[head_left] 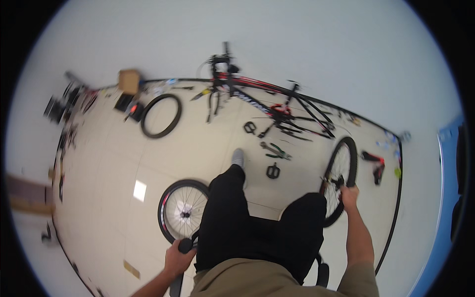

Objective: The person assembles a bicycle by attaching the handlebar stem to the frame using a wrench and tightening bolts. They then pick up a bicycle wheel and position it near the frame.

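A person is sitting and looking down at a pale tiled floor (114, 163), black trouser legs stretching forward and one grey shoe (238, 158) pointing toward the far wall.

At the far left corner of the floor, a small brown cardboard box (128, 80) is sitting against the wall, plain and square, with dark cases and small tools lying just beside it. Along the left edge, a brown wooden plank (24, 198) is showing, blurred. A flat tan scrap (131, 269) is lying near the near left edge of the floor.

The left hand (177, 258) is clenching around a black rounded handle (186, 245), arm coming up from the lower edge, wrist bent slightly inward. Just beyond it, a spoked wheel (182, 210) with a black tyre is standing partly hidden behind the left knee.

The right hand (349, 195) is gripping the black tyre of a second wheel (341, 180), which is standing upright beside the right knee, toward the right edge of the floor. The right forearm is reaching straight forward, fingers wrapping over the rim.

Along the far wall, a black and red bicycle frame (269, 101) is resting without wheels. A loose black tyre (161, 115) is lying flat near the far left. Two black pedals (272, 171) and pliers (275, 151) are lying between the shoe and the frame. A red and black tool (374, 163) is lying near the right edge.
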Demonstrator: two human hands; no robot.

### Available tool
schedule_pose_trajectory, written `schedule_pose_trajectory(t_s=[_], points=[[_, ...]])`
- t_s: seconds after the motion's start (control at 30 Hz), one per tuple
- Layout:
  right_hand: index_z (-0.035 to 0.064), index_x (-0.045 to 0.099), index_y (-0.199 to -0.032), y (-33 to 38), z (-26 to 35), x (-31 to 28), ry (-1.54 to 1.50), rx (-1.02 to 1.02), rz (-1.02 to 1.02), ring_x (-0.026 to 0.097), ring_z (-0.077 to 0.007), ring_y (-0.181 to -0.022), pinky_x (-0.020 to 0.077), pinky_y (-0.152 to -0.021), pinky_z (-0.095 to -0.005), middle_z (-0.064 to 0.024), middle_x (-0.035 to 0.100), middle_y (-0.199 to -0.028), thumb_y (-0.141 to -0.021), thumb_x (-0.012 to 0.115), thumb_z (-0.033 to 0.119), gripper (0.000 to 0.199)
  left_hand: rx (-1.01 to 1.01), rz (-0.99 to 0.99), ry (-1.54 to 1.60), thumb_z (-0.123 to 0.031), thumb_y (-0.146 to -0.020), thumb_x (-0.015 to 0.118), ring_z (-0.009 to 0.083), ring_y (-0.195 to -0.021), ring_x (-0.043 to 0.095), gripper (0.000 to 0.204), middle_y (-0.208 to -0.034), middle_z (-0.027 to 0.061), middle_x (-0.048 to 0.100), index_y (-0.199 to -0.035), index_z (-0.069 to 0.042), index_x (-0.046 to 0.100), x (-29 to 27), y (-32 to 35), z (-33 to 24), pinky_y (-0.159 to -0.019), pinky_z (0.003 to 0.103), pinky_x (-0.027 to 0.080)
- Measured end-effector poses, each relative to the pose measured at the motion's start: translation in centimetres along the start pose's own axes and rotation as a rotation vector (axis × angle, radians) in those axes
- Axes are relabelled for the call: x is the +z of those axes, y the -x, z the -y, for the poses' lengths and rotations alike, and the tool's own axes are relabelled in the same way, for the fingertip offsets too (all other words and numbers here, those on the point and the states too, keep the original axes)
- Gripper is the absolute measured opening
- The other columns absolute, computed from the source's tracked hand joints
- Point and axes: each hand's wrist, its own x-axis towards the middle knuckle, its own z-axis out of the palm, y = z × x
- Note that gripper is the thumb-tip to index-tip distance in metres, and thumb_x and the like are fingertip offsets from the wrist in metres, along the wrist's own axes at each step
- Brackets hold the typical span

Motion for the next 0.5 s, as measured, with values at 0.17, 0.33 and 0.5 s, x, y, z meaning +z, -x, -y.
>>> schedule_pose_trajectory(t_s=[0.17, 0.33, 0.5], points=[[0.0014, 0.056, -0.078, 0.7, 2.1, 2.4, 0.019, 0.041, 0.022, 0.055, -0.0159, -0.047, 0.0451, -0.044, -0.0327, -0.0063, 0.055, -0.059, -0.078, 0.057, 0.002, 0.002, -0.069, 0.054, 0.184, -0.019, -0.078, 0.077, 0.0173, -0.063, 0.065, 0.039, -0.079, 0.0128, 0.068, -0.105, 0.006, 0.062, 1.0, -0.1, 1.2, -0.060, 0.034, 0.054], [-0.0016, 0.057, -0.077, 0.5, 2.6, 2.1, 0.011, 0.063, 0.033, 0.057, -0.0183, -0.047, 0.0465, -0.044, -0.0333, -0.0080, 0.056, -0.060, -0.077, 0.058, -0.001, 0.001, -0.021, 0.035, 0.260, -0.012, -0.080, 0.073, 0.0159, -0.059, 0.063, 0.035, -0.075, 0.0096, 0.063, -0.103, 0.008, 0.058, 2.0, -0.6, 2.9, -0.053, 0.030, 0.054], [0.0001, 0.058, -0.074, -1.1, 1.3, -0.8, -0.121, 0.147, 0.078, 0.058, -0.0175, -0.049, 0.0473, -0.044, -0.0324, -0.0091, 0.060, -0.062, -0.077, 0.063, 0.000, 0.006, -0.014, 0.034, 0.232, -0.011, -0.080, 0.073, 0.0152, -0.059, 0.062, 0.035, -0.077, 0.0093, 0.062, -0.104, 0.008, 0.058, 1.8, -0.4, 1.5, -0.053, 0.029, 0.054]])
